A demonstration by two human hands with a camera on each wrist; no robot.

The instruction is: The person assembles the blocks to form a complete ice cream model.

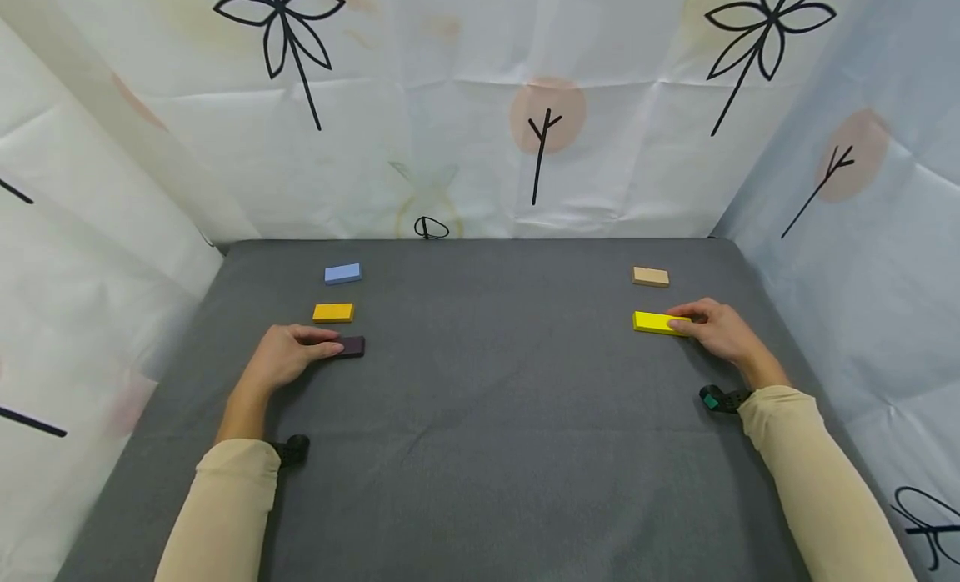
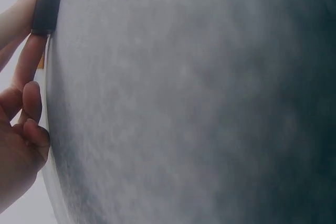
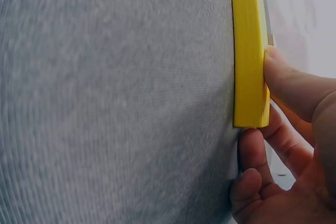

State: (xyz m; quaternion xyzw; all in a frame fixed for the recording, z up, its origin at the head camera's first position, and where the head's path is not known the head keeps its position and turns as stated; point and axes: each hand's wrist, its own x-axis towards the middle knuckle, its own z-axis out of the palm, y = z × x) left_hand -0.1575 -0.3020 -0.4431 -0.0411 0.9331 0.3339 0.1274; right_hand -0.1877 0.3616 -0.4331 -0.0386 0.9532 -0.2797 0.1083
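1. My left hand is pinching the near end of the dark brown block, which is lying flat on the grey bench, fingers at its edges so it can come free.
2. My right hand is gripping the bright yellow block the same way.
3. Five blocks are showing: three at left, counting the orange block and blue block; two at right, counting the tan block.

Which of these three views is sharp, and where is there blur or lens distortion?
Head view: evenly lit and mostly sharp, the left hand on the dark block and the right hand on the yellow block are clear, though the wide lens bows the walls. Left wrist view: hazy and soft, the grey cloth a smear. Right wrist view: block edge crisp, cloth blurred towards the left edge.
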